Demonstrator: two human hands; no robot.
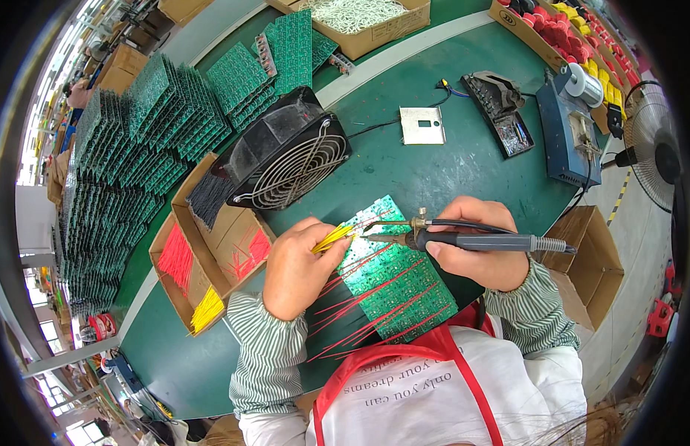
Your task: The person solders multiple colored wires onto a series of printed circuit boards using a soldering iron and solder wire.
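A green circuit board panel [404, 286] lies tilted on the green table in front of me, with several red wires [352, 301] sticking out past its left edge. My left hand [297, 264] pinches a small bundle of yellow wires [331, 238] by the panel's upper left edge. In my right hand [486, 249] is a soldering iron [482, 241], held like a pen with a thin black feed tube along it. Its tip points at the board close to the yellow wire ends; whether they touch I cannot tell.
A black fan [293, 160] stands beyond my left hand, beside a cardboard box [226, 275] of red, yellow and black wires. Stacked circuit boards [114, 186] rise at far left. A blue solder feeder [572, 126] with a spool, a metal plate [421, 125] and a black tray [501, 119] lie beyond.
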